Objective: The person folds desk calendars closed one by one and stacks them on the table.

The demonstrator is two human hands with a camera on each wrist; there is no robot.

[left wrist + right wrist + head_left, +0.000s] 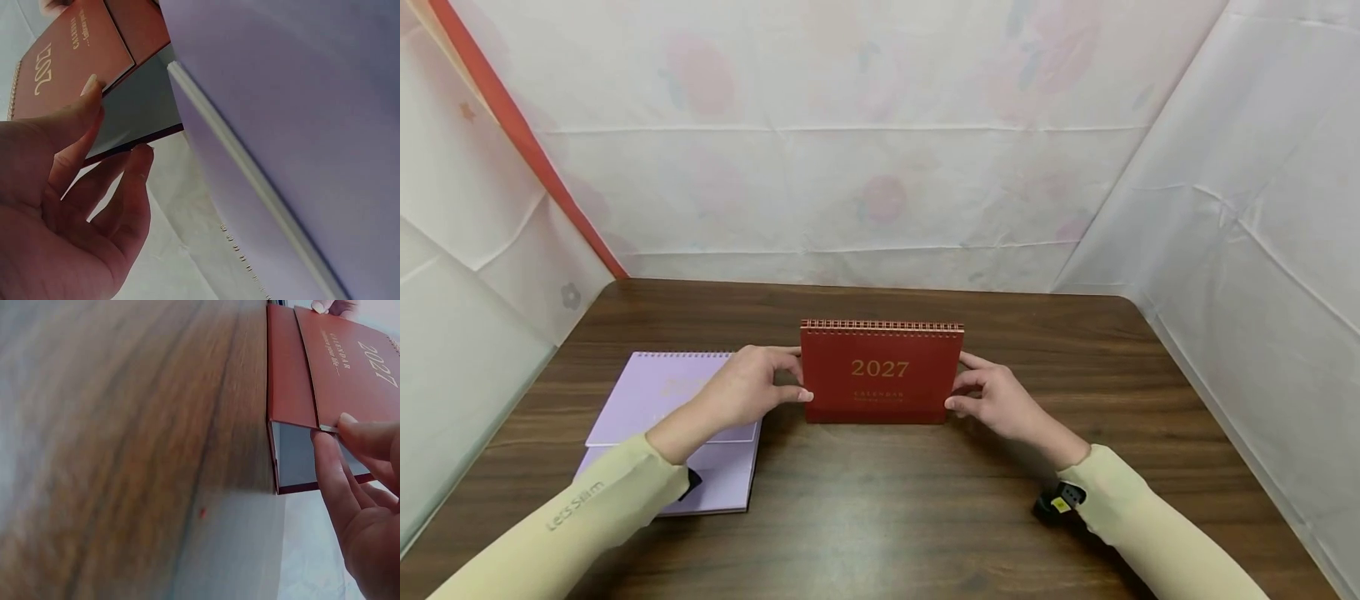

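A red spiral-bound desk calendar marked 2027 in gold stands upright on the table. At its left side edge, my left hand holds it with the thumb on the front cover. My right hand pinches the opposite side edge, thumb likewise in front. Both wrist views show the calendar's tent-shaped stand from the side, with a grey inner face between the front and back. Under my left forearm lies a purple spiral desk calendar, its cover partly hidden by that hand and sleeve.
Dark wood-grain table extends around both calendars. A pale patterned curtain hangs behind the back edge, and white sheeting borders the right side. A red strip runs down the back left corner.
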